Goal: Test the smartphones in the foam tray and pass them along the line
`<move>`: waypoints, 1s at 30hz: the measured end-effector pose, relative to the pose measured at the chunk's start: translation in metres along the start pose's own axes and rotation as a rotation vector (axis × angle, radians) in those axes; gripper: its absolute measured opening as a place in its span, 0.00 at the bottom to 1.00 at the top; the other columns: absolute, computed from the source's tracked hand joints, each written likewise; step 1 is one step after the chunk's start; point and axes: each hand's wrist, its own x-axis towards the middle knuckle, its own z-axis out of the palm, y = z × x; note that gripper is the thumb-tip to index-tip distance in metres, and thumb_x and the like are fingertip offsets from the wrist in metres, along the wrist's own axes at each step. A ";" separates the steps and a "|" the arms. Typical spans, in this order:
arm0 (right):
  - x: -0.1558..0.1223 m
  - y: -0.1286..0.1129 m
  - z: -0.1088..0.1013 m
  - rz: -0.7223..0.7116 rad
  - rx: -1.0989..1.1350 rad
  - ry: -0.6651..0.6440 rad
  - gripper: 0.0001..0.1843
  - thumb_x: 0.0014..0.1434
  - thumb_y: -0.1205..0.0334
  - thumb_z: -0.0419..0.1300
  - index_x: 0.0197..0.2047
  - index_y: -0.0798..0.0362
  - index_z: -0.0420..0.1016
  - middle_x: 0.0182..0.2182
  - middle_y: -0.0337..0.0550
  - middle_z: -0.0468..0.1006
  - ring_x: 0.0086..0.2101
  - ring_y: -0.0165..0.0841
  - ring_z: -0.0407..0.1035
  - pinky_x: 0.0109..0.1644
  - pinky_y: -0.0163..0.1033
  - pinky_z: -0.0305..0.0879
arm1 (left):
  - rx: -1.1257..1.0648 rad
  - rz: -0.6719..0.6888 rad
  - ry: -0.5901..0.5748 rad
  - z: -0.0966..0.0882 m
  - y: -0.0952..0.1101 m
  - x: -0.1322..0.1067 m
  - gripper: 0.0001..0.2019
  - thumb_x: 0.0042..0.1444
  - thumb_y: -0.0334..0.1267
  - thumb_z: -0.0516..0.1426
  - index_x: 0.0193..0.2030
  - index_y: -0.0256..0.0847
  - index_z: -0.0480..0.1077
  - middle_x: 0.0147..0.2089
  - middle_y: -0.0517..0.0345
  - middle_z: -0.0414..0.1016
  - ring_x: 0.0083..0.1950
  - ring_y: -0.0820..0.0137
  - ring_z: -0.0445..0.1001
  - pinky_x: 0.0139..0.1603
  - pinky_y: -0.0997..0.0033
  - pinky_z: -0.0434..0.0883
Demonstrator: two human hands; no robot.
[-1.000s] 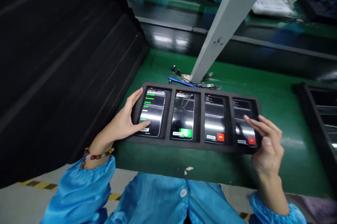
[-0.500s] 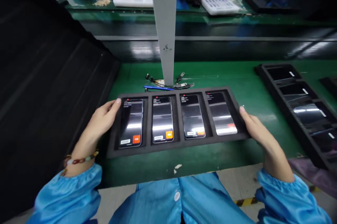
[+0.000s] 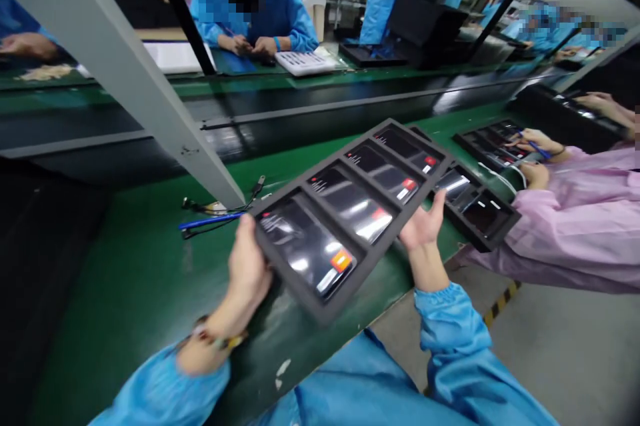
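Observation:
A dark foam tray (image 3: 367,256) is held up off the green bench, slanting with its far end up and to the right. Several smartphones lie in its separate compartments, among them a phone (image 3: 305,246) with an orange square on its screen. My left hand (image 3: 247,266) grips the near left end, thumb on the rim and fingers hidden underneath. On the lower right side, my right hand (image 3: 423,223) supports the tray from below with its thumb up; its fingers are mostly hidden. Behind the tray's right end, a second tray of phones (image 3: 480,203) is partly covered.
A grey post (image 3: 185,146) rises from the bench, with cables and a blue pen (image 3: 210,221) at its foot. To the right, a co-worker in a pink sleeve (image 3: 575,213) handles another phone tray (image 3: 493,143). Across the bench, another person works beside a white tray (image 3: 305,63).
The tray has been lifted from the bench, tilted and carried to the right by both hands. My view has turned right, bringing the pink-sleeved co-worker into sight.

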 end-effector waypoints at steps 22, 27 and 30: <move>-0.053 -0.089 -0.237 -0.505 -0.668 0.682 0.33 0.60 0.35 0.53 0.51 0.47 0.87 0.52 0.60 0.87 0.57 0.69 0.80 0.65 0.75 0.73 | 0.535 -0.126 -1.611 0.047 -0.099 -0.102 0.28 0.70 0.66 0.59 0.60 0.44 0.79 0.47 0.49 0.86 0.48 0.63 0.83 0.51 0.62 0.76; -0.015 -0.116 -0.249 -0.580 -0.745 0.562 0.37 0.65 0.32 0.49 0.56 0.48 0.86 0.55 0.62 0.84 0.56 0.69 0.79 0.61 0.78 0.72 | 0.459 -0.230 -1.508 0.029 -0.090 -0.085 0.33 0.67 0.70 0.61 0.60 0.41 0.77 0.50 0.44 0.86 0.52 0.60 0.85 0.56 0.59 0.78; 0.014 -0.128 -0.241 -0.621 -0.840 0.448 0.34 0.75 0.32 0.53 0.63 0.52 0.80 0.59 0.56 0.81 0.56 0.54 0.79 0.61 0.67 0.77 | 0.404 -0.269 -1.459 0.024 -0.088 -0.078 0.35 0.65 0.72 0.62 0.58 0.40 0.76 0.51 0.43 0.86 0.52 0.60 0.85 0.56 0.58 0.79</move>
